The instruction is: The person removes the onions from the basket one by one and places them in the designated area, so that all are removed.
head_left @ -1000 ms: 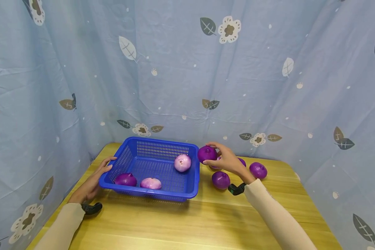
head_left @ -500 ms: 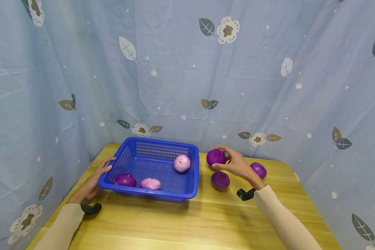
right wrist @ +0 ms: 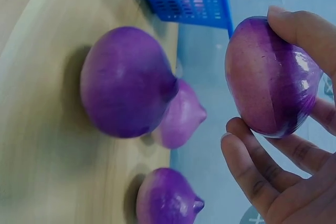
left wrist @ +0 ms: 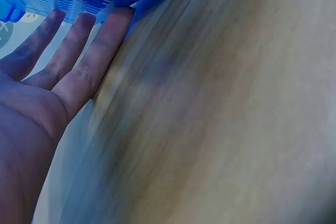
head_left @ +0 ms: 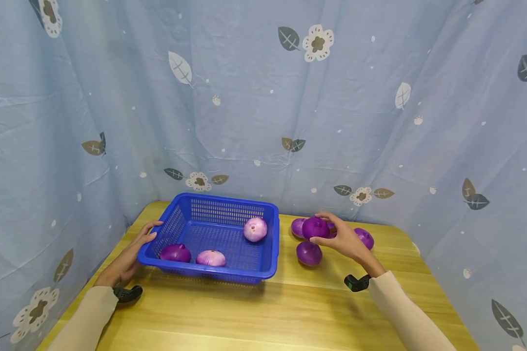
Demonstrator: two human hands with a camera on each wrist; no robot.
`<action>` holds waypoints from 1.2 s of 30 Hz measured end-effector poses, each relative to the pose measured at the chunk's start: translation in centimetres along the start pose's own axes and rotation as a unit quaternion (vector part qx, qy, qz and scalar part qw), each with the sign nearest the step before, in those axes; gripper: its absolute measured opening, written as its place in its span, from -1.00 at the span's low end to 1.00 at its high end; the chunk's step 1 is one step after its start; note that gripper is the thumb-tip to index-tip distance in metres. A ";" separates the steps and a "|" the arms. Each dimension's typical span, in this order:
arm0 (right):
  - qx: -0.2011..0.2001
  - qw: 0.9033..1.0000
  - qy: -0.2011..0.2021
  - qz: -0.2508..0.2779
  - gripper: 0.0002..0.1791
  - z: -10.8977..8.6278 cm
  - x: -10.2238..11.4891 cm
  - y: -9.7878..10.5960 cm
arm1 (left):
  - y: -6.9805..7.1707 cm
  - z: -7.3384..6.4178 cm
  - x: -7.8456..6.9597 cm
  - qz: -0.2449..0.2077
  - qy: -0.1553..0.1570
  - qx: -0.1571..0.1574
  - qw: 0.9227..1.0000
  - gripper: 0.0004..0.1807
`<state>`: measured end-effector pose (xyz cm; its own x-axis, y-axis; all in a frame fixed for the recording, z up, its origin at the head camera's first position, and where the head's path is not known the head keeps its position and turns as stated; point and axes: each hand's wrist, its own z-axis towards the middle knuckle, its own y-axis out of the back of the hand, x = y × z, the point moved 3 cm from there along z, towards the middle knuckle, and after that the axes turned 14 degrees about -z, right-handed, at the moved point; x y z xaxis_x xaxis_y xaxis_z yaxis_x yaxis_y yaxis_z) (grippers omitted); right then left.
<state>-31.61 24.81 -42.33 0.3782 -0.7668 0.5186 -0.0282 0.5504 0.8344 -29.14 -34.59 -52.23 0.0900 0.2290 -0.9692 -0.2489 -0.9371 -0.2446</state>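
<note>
My right hand (head_left: pixel 347 243) grips a purple onion (head_left: pixel 314 228) between thumb and fingers, right of the basket. The right wrist view shows this onion (right wrist: pixel 262 85) raised beside the others, glossy, one side paler. Under and around the hand lie more purple onions: one in front (head_left: pixel 309 254), one behind left (head_left: pixel 297 227), one right of the wrist (head_left: pixel 364 238), and another partly hidden behind the fingers. My left hand (head_left: pixel 131 251) touches the left side of the blue plastic basket (head_left: pixel 211 272); in the left wrist view its extended fingers (left wrist: pixel 84 72) meet the slotted wall.
Inside the basket are a dark purple onion (head_left: pixel 175 253) at the front left, a pale onion (head_left: pixel 211 258) beside it and another pale onion (head_left: pixel 255 229) at the right. Everything stands on a wooden table (head_left: pixel 290 312). A blue floral curtain (head_left: pixel 237 107) hangs around its back and sides.
My right hand has moved right, away from the basket's right rim, carrying the purple onion. The onion behind left has come into sight. My left hand and the basket stay put.
</note>
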 end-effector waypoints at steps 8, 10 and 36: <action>-0.011 1.000 -0.019 -0.018 -0.10 -1.2 -1.5 0.2 | 0.1 0.1 0.2 -0.005 -0.002 0.003 1.000 -0.47; -0.011 1.000 -0.024 -0.016 -0.11 -1.4 -2.0 0.2 | 0.1 0.1 0.2 -0.005 -0.003 0.002 1.000 -0.47; -0.022 0.998 -0.054 -0.020 -0.11 -4.1 -5.7 -0.3 | 0.3 0.2 0.3 -0.007 -0.007 0.009 1.000 -0.49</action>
<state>-29.99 30.38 -46.36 0.2760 -0.8189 0.5033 0.0266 0.5299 0.8476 -29.41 -34.76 -52.65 0.0809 0.2449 -0.9662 -0.2652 -0.9291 -0.2577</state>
